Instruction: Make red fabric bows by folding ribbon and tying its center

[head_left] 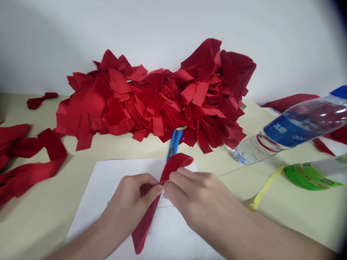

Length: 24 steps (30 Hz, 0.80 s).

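Observation:
My left hand (pixel 135 196) and my right hand (pixel 193 193) meet over a white sheet of paper (pixel 92 202), both with closed fingers. Between them they pinch the middle of a red fabric strip (pixel 148 225), which slants from lower left to upper right. Its upper end (pixel 177 160) curls above my fingers, and its lower end hangs over the paper. My fingertips hide the pinched spot. Just beyond the strip lies a blue utility knife (pixel 175 142), its far end by the edge of a big heap of red fabric pieces (pixel 151 101).
Loose red strips (pixel 40 166) lie on the table at the left, with a small red bow-shaped piece (pixel 40 101) behind. At the right are a clear water bottle (pixel 284 126), a green-labelled container (pixel 311 175) and a yellow strip (pixel 267 189). A white wall stands behind.

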### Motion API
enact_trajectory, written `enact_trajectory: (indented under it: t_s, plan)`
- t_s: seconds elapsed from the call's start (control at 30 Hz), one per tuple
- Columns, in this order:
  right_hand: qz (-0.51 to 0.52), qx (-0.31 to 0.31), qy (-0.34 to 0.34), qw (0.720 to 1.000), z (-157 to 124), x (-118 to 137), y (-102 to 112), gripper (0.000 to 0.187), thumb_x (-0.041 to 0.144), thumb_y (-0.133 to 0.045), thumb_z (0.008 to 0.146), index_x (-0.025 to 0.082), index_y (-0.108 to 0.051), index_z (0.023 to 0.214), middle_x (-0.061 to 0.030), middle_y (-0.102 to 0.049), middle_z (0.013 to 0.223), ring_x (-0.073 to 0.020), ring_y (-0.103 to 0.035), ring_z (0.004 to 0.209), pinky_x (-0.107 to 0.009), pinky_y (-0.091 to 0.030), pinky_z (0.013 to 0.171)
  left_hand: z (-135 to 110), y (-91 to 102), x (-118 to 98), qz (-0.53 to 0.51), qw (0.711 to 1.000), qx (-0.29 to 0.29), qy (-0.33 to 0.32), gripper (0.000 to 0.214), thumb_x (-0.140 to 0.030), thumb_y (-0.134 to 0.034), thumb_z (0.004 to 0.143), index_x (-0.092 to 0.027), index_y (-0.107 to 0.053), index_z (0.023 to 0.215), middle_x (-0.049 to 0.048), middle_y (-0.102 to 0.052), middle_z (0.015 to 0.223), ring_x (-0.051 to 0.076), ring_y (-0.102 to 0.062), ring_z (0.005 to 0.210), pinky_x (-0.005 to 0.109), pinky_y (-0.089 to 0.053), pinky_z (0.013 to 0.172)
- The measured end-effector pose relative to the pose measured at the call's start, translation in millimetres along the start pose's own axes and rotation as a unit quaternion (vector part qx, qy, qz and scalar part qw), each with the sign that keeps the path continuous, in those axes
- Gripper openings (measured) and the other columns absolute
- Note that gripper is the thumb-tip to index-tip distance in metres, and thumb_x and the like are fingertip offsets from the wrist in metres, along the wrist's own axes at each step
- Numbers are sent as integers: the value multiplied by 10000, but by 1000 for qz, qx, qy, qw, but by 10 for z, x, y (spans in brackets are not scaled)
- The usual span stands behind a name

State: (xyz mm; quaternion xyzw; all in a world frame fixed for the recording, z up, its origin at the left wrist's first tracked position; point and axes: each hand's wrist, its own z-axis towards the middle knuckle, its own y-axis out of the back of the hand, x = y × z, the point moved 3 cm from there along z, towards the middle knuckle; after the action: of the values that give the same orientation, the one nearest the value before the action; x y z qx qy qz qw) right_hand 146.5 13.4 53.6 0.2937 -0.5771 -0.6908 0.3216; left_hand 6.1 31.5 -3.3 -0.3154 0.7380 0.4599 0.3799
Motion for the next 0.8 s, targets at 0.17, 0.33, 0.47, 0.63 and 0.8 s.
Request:
enact_trajectory:
  t_s: [0.17,0.33,0.47,0.63,0.8]
  plan:
    - [154,1,-135,979,14,-291,-41,173,176,-500,870,180,-599,728,24,-571,690,-102,-481,579,-267,-320,551,116,98,31,-155,987,-8,31,241,-390,-580,761,-168,-622,675,-41,-454,559,98,-360,529,232,-312,511]
    - [304,35,-179,935,89,-472,-83,150,196,-533,852,189,-629,736,57,-586,662,-62,-472,583,-212,-346,578,94,132,-8,-215,976,-22,20,212,-367,-633,735,-172,-628,652,-36,-476,577,98,-374,558,228,-325,545]
    - [389,55,-194,899,112,-535,-138,153,234,-542,849,184,-634,737,59,-580,658,-58,-455,592,-189,-354,565,67,107,25,-295,955,0,36,180,-350,-651,747,-193,-626,664,-45,-462,600,95,-350,584,222,-308,578]
    - [422,74,-165,888,126,-396,-203,129,200,-540,842,180,-651,780,48,-589,675,-62,-461,596,-194,-353,570,81,37,47,-380,923,42,48,197,-309,-648,767,-178,-609,626,-44,-445,586,90,-319,578,214,-299,581]
    - [373,61,-124,918,136,-275,-169,184,128,-503,845,167,-678,801,8,-618,702,-87,-503,619,-226,-354,605,113,18,83,-395,916,56,44,212,-287,-631,781,-163,-597,612,-41,-440,571,89,-308,570,213,-297,563]
